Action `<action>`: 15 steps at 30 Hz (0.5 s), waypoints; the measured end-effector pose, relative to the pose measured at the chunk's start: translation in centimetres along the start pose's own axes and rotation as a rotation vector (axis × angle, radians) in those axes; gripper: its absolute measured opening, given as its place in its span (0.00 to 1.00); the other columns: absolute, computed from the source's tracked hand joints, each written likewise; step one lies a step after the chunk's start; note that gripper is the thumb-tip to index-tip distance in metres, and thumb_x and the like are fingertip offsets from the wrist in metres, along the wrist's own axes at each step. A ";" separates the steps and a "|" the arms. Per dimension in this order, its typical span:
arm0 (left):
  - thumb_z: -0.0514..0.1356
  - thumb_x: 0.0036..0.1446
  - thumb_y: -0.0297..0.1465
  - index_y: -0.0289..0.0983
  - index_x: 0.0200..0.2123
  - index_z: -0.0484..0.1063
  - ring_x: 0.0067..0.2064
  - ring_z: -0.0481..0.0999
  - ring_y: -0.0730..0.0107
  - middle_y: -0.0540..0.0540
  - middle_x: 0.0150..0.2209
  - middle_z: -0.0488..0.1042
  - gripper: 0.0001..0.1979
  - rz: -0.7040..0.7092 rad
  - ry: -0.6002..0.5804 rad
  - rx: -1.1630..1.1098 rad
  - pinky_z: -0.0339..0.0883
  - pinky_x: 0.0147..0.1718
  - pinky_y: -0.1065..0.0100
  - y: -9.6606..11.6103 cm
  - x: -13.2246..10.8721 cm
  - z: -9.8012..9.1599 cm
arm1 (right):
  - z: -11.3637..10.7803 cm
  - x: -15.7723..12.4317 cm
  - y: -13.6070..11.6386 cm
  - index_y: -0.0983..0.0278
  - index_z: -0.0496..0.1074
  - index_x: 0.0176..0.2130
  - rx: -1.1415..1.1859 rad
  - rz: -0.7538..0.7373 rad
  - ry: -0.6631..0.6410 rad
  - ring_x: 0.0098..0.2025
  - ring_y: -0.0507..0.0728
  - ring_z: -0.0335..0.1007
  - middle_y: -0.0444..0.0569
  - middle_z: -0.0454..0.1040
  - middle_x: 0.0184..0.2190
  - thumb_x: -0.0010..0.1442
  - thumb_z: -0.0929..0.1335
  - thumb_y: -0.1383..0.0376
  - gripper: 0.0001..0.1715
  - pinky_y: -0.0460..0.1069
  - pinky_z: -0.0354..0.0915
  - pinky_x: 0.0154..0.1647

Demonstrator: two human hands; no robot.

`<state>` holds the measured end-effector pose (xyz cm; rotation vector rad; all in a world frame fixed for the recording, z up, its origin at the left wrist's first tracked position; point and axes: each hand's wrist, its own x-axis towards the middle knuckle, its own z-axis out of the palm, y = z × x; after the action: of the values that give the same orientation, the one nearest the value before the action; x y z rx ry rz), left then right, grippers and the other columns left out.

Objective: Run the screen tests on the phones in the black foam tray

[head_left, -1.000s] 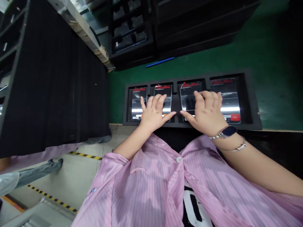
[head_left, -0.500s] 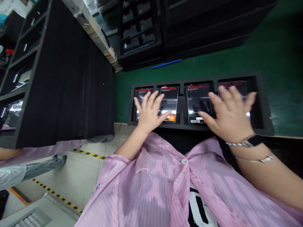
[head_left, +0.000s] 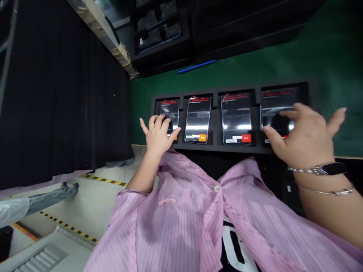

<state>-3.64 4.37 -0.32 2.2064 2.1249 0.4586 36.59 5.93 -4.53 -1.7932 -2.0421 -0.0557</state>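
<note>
Both hands have moved outward from the two middle phones to the ends of the row. The left hand (head_left: 157,134) now lies with bent fingers on the lower part of the far-left phone (head_left: 170,109), its thumb at the phone's right edge; whether it pinches or only rests cannot be told. The right hand (head_left: 303,138) is spread open over the far-right phone (head_left: 276,101) and grasps nothing. All four phones lie face up in separate pockets of the black foam tray (head_left: 215,88) on the green table (head_left: 283,56). They look stiff, glossy and slick, with glass faces that are probably fragile. The long side edges seem the safest hold, not the screen.
</note>
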 end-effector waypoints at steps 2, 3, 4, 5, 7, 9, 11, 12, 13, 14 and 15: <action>0.58 0.67 0.54 0.42 0.55 0.76 0.66 0.70 0.46 0.39 0.61 0.76 0.25 0.015 0.000 0.010 0.28 0.75 0.35 -0.1 0.1 -0.1 | 0.0 0.2 0.1 0.68 0.76 0.54 -0.009 -0.048 0.019 0.61 0.77 0.65 0.67 0.72 0.56 0.67 0.56 0.36 0.45 0.77 0.54 0.67; 0.58 0.68 0.54 0.42 0.55 0.76 0.65 0.71 0.47 0.38 0.61 0.76 0.25 0.019 -0.002 0.003 0.31 0.75 0.36 -0.2 0.2 -0.1 | 0.1 0.2 0.3 0.68 0.76 0.52 -0.010 -0.068 0.017 0.60 0.76 0.66 0.67 0.73 0.54 0.67 0.56 0.36 0.45 0.74 0.58 0.66; 0.58 0.68 0.54 0.41 0.55 0.75 0.64 0.72 0.48 0.38 0.60 0.76 0.25 0.022 -0.007 -0.008 0.35 0.75 0.38 -0.2 0.2 0.0 | 0.2 0.2 0.4 0.69 0.76 0.53 -0.015 -0.078 0.007 0.58 0.75 0.67 0.66 0.74 0.52 0.67 0.56 0.36 0.45 0.72 0.60 0.65; 0.57 0.68 0.53 0.41 0.55 0.75 0.64 0.73 0.49 0.38 0.60 0.77 0.25 0.025 -0.012 -0.018 0.38 0.75 0.40 -0.3 0.2 0.0 | 0.3 0.2 0.6 0.69 0.75 0.55 -0.018 -0.084 -0.002 0.57 0.73 0.68 0.64 0.75 0.50 0.68 0.55 0.37 0.45 0.71 0.59 0.66; 0.57 0.69 0.51 0.40 0.55 0.75 0.64 0.72 0.50 0.37 0.60 0.76 0.24 0.021 -0.017 -0.019 0.43 0.74 0.43 -0.3 0.2 0.0 | 0.5 0.1 0.8 0.68 0.76 0.54 -0.029 -0.087 0.017 0.58 0.74 0.68 0.64 0.74 0.51 0.68 0.54 0.36 0.45 0.71 0.57 0.68; 0.58 0.68 0.50 0.40 0.55 0.74 0.66 0.70 0.48 0.36 0.62 0.75 0.23 0.006 -0.024 -0.006 0.43 0.74 0.42 -0.2 0.2 -0.1 | 0.7 0.1 0.9 0.67 0.80 0.46 -0.051 -0.069 0.085 0.60 0.77 0.65 0.68 0.71 0.54 0.65 0.55 0.33 0.47 0.71 0.60 0.64; 0.58 0.68 0.51 0.40 0.56 0.74 0.68 0.68 0.45 0.36 0.63 0.74 0.24 -0.017 -0.026 0.005 0.37 0.74 0.37 0.0 0.2 -0.2 | 0.7 0.1 0.8 0.67 0.80 0.46 -0.037 -0.064 0.062 0.57 0.75 0.67 0.68 0.73 0.52 0.66 0.56 0.34 0.45 0.69 0.63 0.61; 0.58 0.68 0.51 0.40 0.56 0.74 0.68 0.67 0.44 0.35 0.63 0.73 0.25 -0.027 -0.021 0.010 0.34 0.74 0.34 0.1 0.3 -0.3 | 0.6 0.1 0.6 0.67 0.79 0.49 -0.024 -0.060 0.036 0.56 0.74 0.68 0.67 0.74 0.50 0.67 0.56 0.36 0.43 0.69 0.62 0.63; 0.58 0.67 0.52 0.40 0.56 0.74 0.68 0.67 0.43 0.35 0.63 0.73 0.25 -0.036 -0.013 0.016 0.32 0.74 0.33 0.2 0.3 -0.4 | 0.4 0.2 0.4 0.67 0.78 0.51 -0.011 -0.060 0.011 0.55 0.73 0.68 0.66 0.74 0.50 0.68 0.57 0.38 0.41 0.70 0.60 0.65; 0.59 0.67 0.52 0.41 0.55 0.74 0.68 0.67 0.42 0.35 0.64 0.73 0.25 -0.040 -0.002 0.022 0.32 0.73 0.32 0.2 0.4 -0.4 | 0.1 0.3 0.2 0.67 0.77 0.52 -0.001 -0.062 -0.007 0.56 0.72 0.68 0.65 0.74 0.51 0.69 0.57 0.40 0.39 0.70 0.58 0.67; 0.59 0.66 0.52 0.41 0.53 0.75 0.68 0.66 0.41 0.35 0.65 0.72 0.24 -0.041 0.012 0.032 0.34 0.73 0.32 0.2 0.4 -0.5 | -0.2 0.4 -0.1 0.67 0.76 0.53 0.004 -0.055 0.003 0.58 0.73 0.66 0.67 0.73 0.53 0.69 0.58 0.41 0.38 0.70 0.56 0.68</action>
<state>-3.52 4.69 0.26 2.1770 2.1938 0.4397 36.53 6.24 -4.17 -1.7335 -2.0881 -0.0708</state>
